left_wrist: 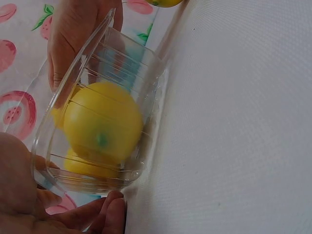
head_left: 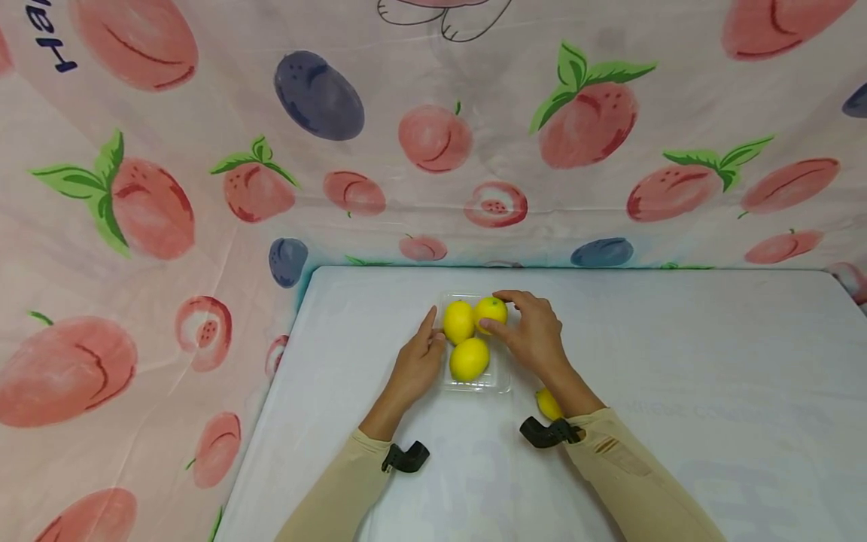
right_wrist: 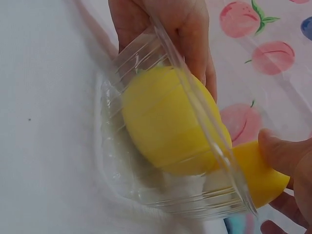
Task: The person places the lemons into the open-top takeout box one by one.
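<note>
A clear plastic tray sits on the white table with three yellow lemons in it. My right hand curls its thumb and fingers round the back right lemon, at the tray's far corner. My left hand rests against the tray's left wall with its fingers straight, next to the back left lemon. The front lemon lies loose in the tray. Through the tray wall the left wrist view shows a lemon. In the right wrist view my thumb presses the held lemon above the tray.
A fourth lemon lies on the table just under my right forearm. A fruit-printed cloth hangs behind and to the left of the table. The table's left edge runs close to my left arm.
</note>
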Demonstrator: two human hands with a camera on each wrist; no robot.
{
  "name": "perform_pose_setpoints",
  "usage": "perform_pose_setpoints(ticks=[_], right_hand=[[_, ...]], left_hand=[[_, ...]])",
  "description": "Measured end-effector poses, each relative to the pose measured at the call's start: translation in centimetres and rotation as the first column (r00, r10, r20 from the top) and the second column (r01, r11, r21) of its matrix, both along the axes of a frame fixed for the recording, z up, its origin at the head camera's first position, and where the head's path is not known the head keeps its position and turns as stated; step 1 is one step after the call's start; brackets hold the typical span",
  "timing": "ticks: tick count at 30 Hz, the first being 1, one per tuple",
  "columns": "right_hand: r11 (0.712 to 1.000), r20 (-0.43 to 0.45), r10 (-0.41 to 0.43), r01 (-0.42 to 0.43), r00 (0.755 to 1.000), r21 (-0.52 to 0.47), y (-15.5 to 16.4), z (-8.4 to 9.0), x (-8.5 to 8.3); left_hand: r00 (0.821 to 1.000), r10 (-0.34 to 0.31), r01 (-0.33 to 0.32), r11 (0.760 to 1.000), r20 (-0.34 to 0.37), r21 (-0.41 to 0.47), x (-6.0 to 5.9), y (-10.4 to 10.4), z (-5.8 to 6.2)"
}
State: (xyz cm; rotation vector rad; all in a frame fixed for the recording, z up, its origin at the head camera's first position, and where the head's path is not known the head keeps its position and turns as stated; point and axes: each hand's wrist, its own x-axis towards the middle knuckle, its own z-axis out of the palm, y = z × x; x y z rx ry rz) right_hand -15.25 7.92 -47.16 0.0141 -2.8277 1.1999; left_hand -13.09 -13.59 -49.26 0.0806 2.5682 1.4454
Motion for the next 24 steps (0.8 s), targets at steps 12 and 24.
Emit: perform_pose_setpoints(ticks=[12,24], right_hand=[[0.999,0.011,0.001,-0.002,1.000,0.035,-0.07,0.05,0.06],[0.999,0.021,-0.001,0.000,1.000,0.042,-0.04,0.04,0.19]], left_hand=[[1.000,-0.002,0.002,1.000,-0.013,-0.012,-0.06,-0.05,-0.07],[1.000,0.000,-0.001,1.000,-0.014,-0.014,0.00,-0.03,-0.06]])
